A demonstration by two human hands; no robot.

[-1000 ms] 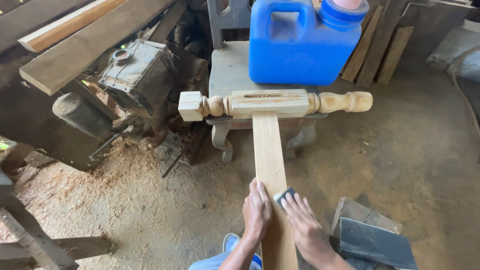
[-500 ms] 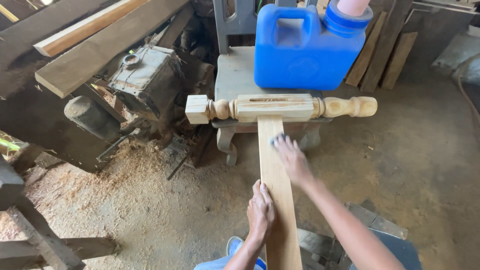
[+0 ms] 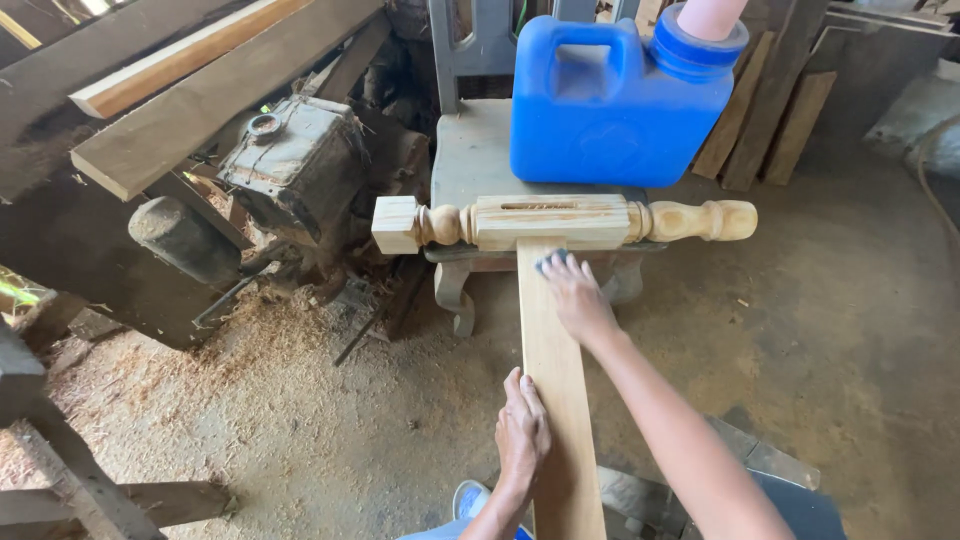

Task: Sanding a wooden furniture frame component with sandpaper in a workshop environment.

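Observation:
A long pale wooden board (image 3: 550, 370) runs from my lap up to a turned wooden leg (image 3: 560, 222) lying across a grey stool (image 3: 470, 160). My right hand (image 3: 575, 295) presses a small blue-grey sanding pad (image 3: 552, 262) on the board's far end, just below the turned leg. My left hand (image 3: 522, 430) rests flat on the board's left edge, nearer to me, steadying it.
A big blue plastic jug (image 3: 620, 100) stands on the stool behind the leg. An old grey motor (image 3: 290, 165) and planks (image 3: 200, 90) lie at the left, with sawdust (image 3: 230, 350) on the dirt floor. More boards (image 3: 770, 120) lean at the back right.
My right hand has slid the sanding pad from the near part of the board up to its far end by the turned leg. The left hand stays on the board.

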